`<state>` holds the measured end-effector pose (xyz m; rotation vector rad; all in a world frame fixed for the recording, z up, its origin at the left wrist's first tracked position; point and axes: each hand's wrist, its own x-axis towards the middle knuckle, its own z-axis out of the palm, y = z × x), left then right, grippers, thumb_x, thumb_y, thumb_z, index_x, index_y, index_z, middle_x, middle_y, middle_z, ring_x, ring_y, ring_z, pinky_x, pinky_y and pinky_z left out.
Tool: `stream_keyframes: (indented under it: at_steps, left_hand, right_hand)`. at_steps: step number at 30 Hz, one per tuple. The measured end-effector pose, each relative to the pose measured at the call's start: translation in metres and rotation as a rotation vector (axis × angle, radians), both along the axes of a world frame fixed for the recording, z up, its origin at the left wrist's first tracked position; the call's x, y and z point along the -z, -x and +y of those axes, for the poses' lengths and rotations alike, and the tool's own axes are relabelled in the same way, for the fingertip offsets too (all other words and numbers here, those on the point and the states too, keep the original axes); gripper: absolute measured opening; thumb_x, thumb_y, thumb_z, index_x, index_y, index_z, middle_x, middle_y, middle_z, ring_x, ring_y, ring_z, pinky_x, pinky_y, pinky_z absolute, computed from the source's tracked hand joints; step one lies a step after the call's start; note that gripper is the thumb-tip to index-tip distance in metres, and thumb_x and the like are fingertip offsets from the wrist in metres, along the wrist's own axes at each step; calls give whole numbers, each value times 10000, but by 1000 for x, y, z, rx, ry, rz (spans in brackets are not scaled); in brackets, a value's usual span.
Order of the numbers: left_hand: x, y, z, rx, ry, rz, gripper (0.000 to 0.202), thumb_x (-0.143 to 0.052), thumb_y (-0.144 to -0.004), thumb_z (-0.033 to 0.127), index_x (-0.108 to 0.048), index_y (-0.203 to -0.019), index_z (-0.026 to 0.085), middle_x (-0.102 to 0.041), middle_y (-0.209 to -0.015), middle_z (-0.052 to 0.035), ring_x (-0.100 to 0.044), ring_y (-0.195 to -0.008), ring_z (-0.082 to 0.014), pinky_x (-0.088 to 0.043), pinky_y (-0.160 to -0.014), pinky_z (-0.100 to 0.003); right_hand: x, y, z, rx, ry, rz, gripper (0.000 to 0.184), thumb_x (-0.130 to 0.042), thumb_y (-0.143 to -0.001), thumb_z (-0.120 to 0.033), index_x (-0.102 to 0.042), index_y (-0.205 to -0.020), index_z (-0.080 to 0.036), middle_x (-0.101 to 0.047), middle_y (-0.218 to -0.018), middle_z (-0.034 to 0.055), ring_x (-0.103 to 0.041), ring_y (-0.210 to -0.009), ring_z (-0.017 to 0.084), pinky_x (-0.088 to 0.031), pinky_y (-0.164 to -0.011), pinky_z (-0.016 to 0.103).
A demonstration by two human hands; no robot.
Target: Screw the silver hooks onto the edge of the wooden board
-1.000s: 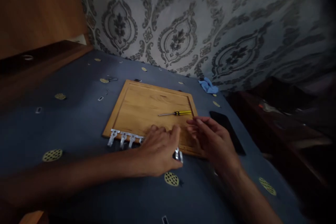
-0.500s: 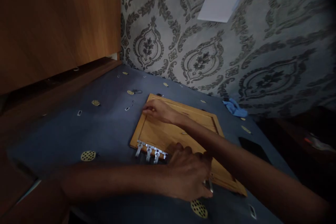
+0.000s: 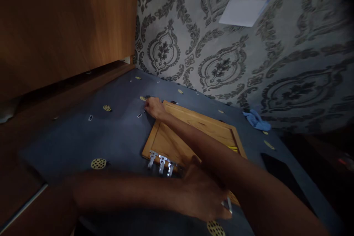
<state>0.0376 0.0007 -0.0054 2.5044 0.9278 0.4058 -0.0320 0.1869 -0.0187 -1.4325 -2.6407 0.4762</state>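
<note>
A wooden cabinet door [image 3: 199, 127] lies flat on the blue patterned cloth, partly covered by my arms. Along its near edge, to the left, sits a row of silver hinges [image 3: 161, 163]. My left hand [image 3: 203, 193] is curled over this edge, with a metal piece like another hinge [image 3: 228, 205] by its thumb; most of its grip is hidden. Beyond the door's far left corner, my right hand [image 3: 154, 107] is closed, its fingertips low over the cloth. What it pinches, if anything, does not show. A yellow strip [image 3: 232, 148] shows on the door beside my right forearm.
A blue crumpled cloth or glove [image 3: 257, 120] lies near the wall. A dark flat object [image 3: 284, 175] rests right of the door. Wooden furniture [image 3: 69, 25] stands at the left, and a white sheet [image 3: 243, 11] is on the patterned wall.
My right hand has moved left from over the door onto the cloth past its corner. My left hand stays at the near edge. The view has shifted slightly, and the yellow strip now shows.
</note>
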Motion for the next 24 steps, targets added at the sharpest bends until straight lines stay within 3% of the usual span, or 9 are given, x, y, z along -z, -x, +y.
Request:
stream_keyframes:
  at_steps: [4,8,12,14,15,17,19,21,24]
  left_hand:
    - [0,-1,0,23,-20,18,534,-670,-931,443,-545,-1408,237,-544,-1542,-101,-537,-1343,-353,-440,-1057,-516]
    - [-3,-1,-1,-18,29,93,457,-729,-894,460,-625,-1248,191,-688,-1338,-107,-625,-1214,-324,-459,-1032,-471]
    - [-7,-3,-1,-40,84,105,560,-766,-874,377,-544,-1302,95,-735,-1137,-160,-667,-1113,-357,-475,-965,-480]
    - [-8,-4,-1,-43,102,108,518,-762,-878,353,-534,-1275,110,-734,-1099,-141,-672,-1088,-356,-477,-942,-476]
    - [-8,-4,-1,-42,106,109,521,-760,-878,354,-520,-1276,117,-733,-1087,-132,-668,-1091,-357,-471,-949,-482]
    - [-7,-4,-2,-42,110,111,539,-758,-878,356,-495,-1286,124,-724,-1113,-129,-651,-1121,-354,-455,-975,-487]
    - [-5,-5,-3,-58,107,113,539,-761,-871,369,-489,-1270,130,-712,-1146,-133,-637,-1147,-352,-446,-987,-482]
    - [-3,-7,-4,-79,101,126,531,-763,-863,390,-490,-1245,143,-710,-1154,-128,-636,-1154,-350,-443,-993,-479]
    - [-1,-8,-4,-105,92,142,512,-770,-853,410,-486,-1204,169,-720,-1130,-106,-648,-1121,-337,-448,-989,-475]
  right_hand:
    - [-3,1,-2,-3,3,78,395,-654,-976,-390,-610,-1309,-183,-638,-1322,105,-664,-1134,243,-589,-946,465]
    - [-24,-13,-5,37,17,242,350,-640,-986,-387,-630,-1275,-189,-653,-1298,99,-672,-1101,225,-596,-932,444]
    - [-56,-78,-24,137,-27,456,192,-617,-976,-207,-673,-1158,-173,-727,-955,15,-700,-882,139,-594,-790,285]
    - [-66,-127,-52,200,-69,565,123,-613,-965,-188,-690,-1061,-193,-711,-822,-29,-674,-743,96,-563,-690,225]
    - [-67,-152,-71,225,-109,732,44,-681,-915,-184,-708,-950,-185,-704,-769,-34,-658,-681,92,-540,-632,214]
    - [-62,-197,-115,326,-193,940,58,-780,-831,-211,-725,-826,-197,-687,-682,-44,-637,-602,90,-503,-558,206]
    - [-46,-230,-160,497,-234,981,116,-841,-776,-286,-751,-787,-215,-693,-660,-37,-630,-568,95,-508,-538,213]
    - [-26,-250,-196,632,-230,979,147,-848,-770,-354,-774,-812,-235,-717,-674,-25,-642,-568,106,-543,-556,226]
    - [3,-260,-229,683,-221,954,132,-846,-769,-355,-775,-777,-244,-752,-699,-6,-673,-597,126,-557,-551,229]
